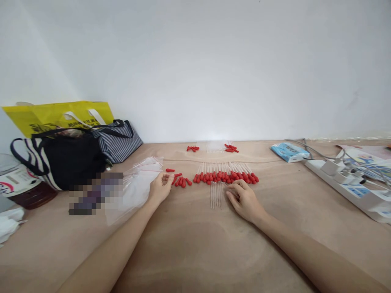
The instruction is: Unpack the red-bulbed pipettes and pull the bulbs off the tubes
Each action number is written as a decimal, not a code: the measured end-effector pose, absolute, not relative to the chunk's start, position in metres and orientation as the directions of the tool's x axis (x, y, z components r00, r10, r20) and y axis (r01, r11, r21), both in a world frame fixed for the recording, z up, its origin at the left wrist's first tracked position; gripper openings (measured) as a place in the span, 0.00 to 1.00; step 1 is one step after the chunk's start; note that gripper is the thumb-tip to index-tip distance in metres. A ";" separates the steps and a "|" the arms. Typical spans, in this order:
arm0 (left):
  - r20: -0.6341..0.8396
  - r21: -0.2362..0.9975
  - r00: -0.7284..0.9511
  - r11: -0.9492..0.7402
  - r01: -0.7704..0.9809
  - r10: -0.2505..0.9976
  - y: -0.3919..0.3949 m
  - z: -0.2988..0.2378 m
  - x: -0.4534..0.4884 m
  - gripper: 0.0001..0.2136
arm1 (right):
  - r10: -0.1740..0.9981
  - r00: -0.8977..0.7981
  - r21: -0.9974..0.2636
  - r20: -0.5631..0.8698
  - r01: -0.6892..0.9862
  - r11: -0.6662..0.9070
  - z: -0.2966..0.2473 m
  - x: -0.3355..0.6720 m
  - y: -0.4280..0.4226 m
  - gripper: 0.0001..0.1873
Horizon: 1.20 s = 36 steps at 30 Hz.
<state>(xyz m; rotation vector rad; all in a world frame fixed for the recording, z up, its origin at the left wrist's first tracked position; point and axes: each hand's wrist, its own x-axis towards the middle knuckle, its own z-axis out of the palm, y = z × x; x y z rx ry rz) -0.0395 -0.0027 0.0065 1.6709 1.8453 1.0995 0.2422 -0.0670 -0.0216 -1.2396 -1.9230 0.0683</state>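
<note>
My left hand (161,188) is closed in a pinch around a red rubber dropper bulb (177,175), beside several loose red bulbs (182,182) on the table. My right hand (244,200) has its fingers curled together at the right end of a row of thin glass dropper tubes (216,196). A slim clear tube seems to lie between its fingertips, though it is hard to make out. Just beyond the hands stretches a row of droppers (226,176), red bulbs towards me and glass stems pointing to the wall.
Clear plastic bags (134,187) lie left of my left hand. Further back are more red bulbs (231,148) and clear tubes (214,146). At right sit a tissue pack (290,152) and a power strip (348,187) with cables. Bags (73,158) and a bottle (23,183) stand left.
</note>
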 end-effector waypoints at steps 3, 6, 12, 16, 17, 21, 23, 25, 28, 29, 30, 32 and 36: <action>0.322 0.676 -0.177 -0.095 0.731 0.930 -0.002 0.006 -0.041 0.13 | 0.807 -0.192 -0.499 0.558 0.699 0.511 -0.016 0.240 -0.072 0.09; 0.537 0.501 -0.085 -0.236 0.833 0.839 -0.007 0.008 -0.033 0.11 | 0.818 -0.240 -0.513 0.523 0.678 0.527 -0.013 0.239 -0.074 0.10; 0.558 0.158 0.394 -0.560 0.813 0.730 -0.019 0.019 0.009 0.08 | 0.800 -0.328 -0.493 0.503 0.651 0.577 -0.012 0.239 -0.076 0.16; 0.466 0.048 0.555 -0.646 0.762 0.689 -0.011 0.023 0.039 0.10 | 0.793 -0.295 -0.515 0.533 0.630 0.581 -0.013 0.241 -0.073 0.14; 0.453 0.027 0.570 -0.650 0.759 0.685 -0.007 0.023 0.044 0.10 | 0.793 -0.277 -0.525 0.543 0.625 0.578 -0.013 0.242 -0.072 0.13; 0.454 -0.029 0.580 -0.640 0.768 0.676 0.004 0.021 0.058 0.11 | 0.777 -0.213 -0.536 0.593 0.616 0.578 -0.014 0.245 -0.068 0.10; 0.478 -0.026 0.572 -0.640 0.768 0.667 0.007 0.019 0.060 0.09 | 0.766 -0.192 -0.528 0.614 0.620 0.580 -0.014 0.245 -0.067 0.10; 0.525 -0.008 0.567 -0.662 0.749 0.635 0.008 0.017 0.061 0.06 | 0.756 -0.178 -0.522 0.630 0.624 0.581 -0.013 0.246 -0.066 0.09; 0.678 0.116 0.438 -0.674 0.730 0.591 0.005 0.018 0.061 0.06 | 0.746 -0.163 -0.513 0.646 0.631 0.582 -0.012 0.248 -0.066 0.09; 0.726 0.202 0.344 -0.663 0.721 0.595 0.002 0.018 0.060 0.06 | 0.742 -0.158 -0.509 0.651 0.635 0.581 -0.013 0.249 -0.065 0.09; 0.755 0.301 0.239 -0.647 0.700 0.610 -0.002 0.018 0.058 0.07 | 0.738 -0.152 -0.504 0.657 0.640 0.580 -0.013 0.250 -0.065 0.09; 0.741 0.491 0.078 -0.617 0.615 0.667 -0.012 0.016 0.050 0.07 | 0.731 -0.136 -0.494 0.669 0.653 0.574 -0.014 0.251 -0.064 0.09; 0.578 0.721 0.130 -0.579 0.381 0.805 -0.036 0.002 0.027 0.08 | 0.696 -0.121 -0.445 0.708 0.689 0.572 -0.015 0.252 -0.064 0.22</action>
